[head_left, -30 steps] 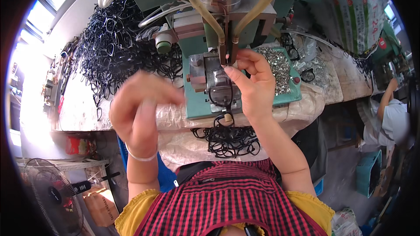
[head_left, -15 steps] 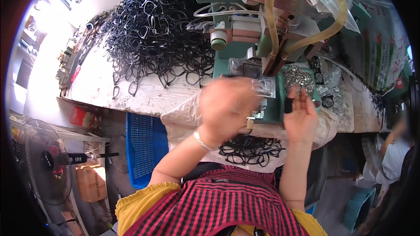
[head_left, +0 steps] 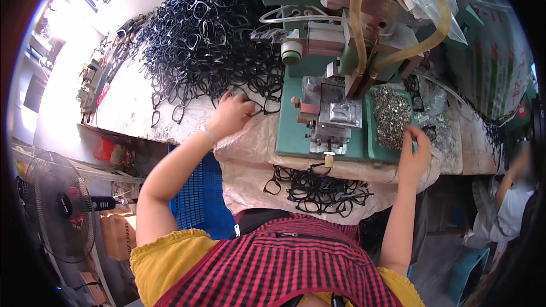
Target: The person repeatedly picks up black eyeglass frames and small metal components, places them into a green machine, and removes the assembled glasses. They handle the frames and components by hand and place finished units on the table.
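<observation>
My left hand (head_left: 232, 115) is at the near edge of a large heap of black eyeglass frames (head_left: 210, 28). Its curled fingers close on one black eyeglass frame (head_left: 272, 104) lying at the heap's right side. By the right rim of a green tray (head_left: 371, 146), my right hand (head_left: 414, 150) has thumb and forefinger drawn together; whatever is between them is too small to make out. Small metal parts (head_left: 391, 116) fill that tray. Between my hands stands a green bench machine with a metal fixture (head_left: 333, 116), now in plain sight.
Several black frames (head_left: 324, 190) rest on the cloth (head_left: 244, 185) in front of me. A yellowish hose (head_left: 446, 20) loops over the machine head. Below the table at left are a blue crate (head_left: 207, 193) and a fan (head_left: 62, 204). Another person (head_left: 506, 204) sits at far right.
My left hand has moved left from in front of the fixture to the heap, uncovering the fixture. My right hand has shifted right and slightly down, from over the tray to its right rim.
</observation>
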Available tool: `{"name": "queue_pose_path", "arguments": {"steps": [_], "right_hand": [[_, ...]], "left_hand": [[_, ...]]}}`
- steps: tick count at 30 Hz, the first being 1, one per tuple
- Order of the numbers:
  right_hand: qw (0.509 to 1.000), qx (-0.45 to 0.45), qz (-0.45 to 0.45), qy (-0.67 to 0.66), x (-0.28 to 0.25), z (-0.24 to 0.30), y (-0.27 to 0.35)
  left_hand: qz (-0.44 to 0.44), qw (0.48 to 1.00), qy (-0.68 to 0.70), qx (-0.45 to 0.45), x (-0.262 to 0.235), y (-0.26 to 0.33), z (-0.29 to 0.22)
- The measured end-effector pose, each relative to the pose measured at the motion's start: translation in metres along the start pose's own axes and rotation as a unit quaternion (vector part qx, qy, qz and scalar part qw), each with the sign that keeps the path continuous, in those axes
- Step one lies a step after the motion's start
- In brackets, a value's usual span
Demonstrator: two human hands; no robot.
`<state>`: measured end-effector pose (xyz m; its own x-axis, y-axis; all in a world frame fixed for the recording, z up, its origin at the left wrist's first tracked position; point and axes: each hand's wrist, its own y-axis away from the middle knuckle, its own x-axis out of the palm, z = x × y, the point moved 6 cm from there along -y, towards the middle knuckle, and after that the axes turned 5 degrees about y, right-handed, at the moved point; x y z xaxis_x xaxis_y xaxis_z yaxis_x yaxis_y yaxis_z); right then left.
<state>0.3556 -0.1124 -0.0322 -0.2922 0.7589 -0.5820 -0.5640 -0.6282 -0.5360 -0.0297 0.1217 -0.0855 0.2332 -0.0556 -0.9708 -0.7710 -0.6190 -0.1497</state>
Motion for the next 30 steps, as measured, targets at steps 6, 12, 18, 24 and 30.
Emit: {"name": "queue_pose_path", "arguments": {"steps": [6,12,18,24,30], "right_hand": [[0.977,-0.076,-0.004,0.198,-0.007,0.000,0.033],[0.980,-0.112,-0.031,0.162,0.023,0.014,-0.007],[0.992,-0.069,-0.041,0.095,0.017,0.014,-0.022],[0.961,-0.226,0.080,0.137,0.052,0.042,-0.015],[0.956,-0.268,-0.007,0.116,0.056,0.018,-0.045]], "left_hand": [[-0.349,0.889,0.292,-0.047,-0.097,0.037,-0.102],[-0.183,0.894,0.181,0.367,-0.124,-0.006,-0.215],[-0.139,0.890,0.219,0.376,-0.120,-0.020,-0.211],[-0.141,0.888,0.252,0.357,-0.116,-0.015,-0.208],[-0.226,0.898,0.256,0.276,-0.086,0.004,-0.209]]}}
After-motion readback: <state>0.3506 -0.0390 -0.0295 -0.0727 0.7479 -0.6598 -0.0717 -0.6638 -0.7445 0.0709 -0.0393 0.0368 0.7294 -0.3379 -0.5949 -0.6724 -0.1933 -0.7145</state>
